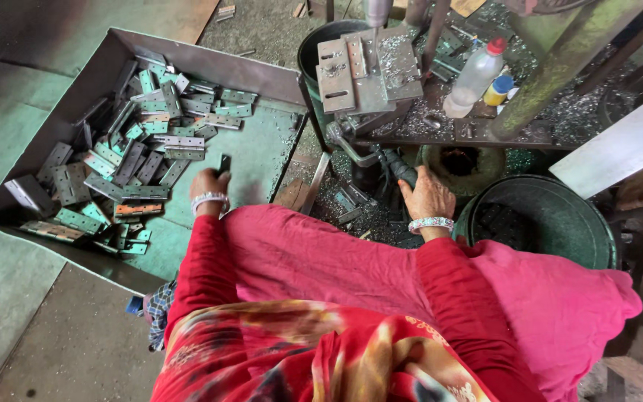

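Observation:
My left hand [210, 183] reaches into a large sheet-metal tray [254, 74] and pinches a small dark metal hinge piece [224, 163] by its end. A heap of grey and green metal hinges [128, 149] fills the tray's left part. My right hand [426, 195] grips a dark handle [400, 168] below the drill press table. On that table sits a metal jig plate [366, 71] under the drill bit [376, 15]. Red sleeves and a beaded bracelet cover each wrist.
A clear plastic bottle with a red cap [474, 78] and a small yellow bottle [498, 90] stand among metal shavings on the machine bed. A dark round bucket [552, 216] is at my right, another black bucket [314, 45] behind the jig. Pink cloth covers my lap.

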